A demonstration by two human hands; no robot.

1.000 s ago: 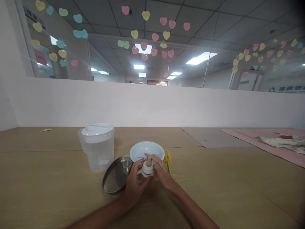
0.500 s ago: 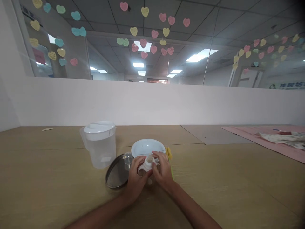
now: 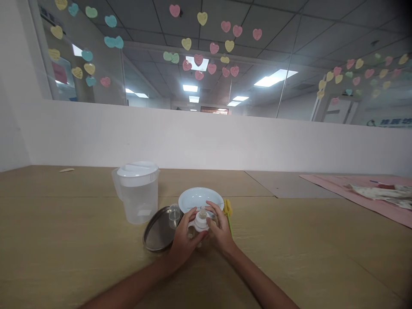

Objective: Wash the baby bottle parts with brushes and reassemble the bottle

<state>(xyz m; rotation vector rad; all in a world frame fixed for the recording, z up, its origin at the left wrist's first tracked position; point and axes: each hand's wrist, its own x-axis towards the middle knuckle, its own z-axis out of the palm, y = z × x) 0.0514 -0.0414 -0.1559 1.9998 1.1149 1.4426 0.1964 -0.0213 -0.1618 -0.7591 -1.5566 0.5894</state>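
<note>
A small clear baby bottle with a white handled collar and a tan teat [image 3: 201, 219] stands on the light wooden table [image 3: 305, 240], just in front of a round white plate [image 3: 200, 198]. The left hand [image 3: 183, 236] wraps around its side. The right hand [image 3: 220, 226] has its fingers closed on the collar.

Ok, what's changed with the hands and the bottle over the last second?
Little. Both the left hand and right hand keep their grip on the baby bottle; nothing was let go. The pitcher, metal tray and white plate stayed put.
</note>
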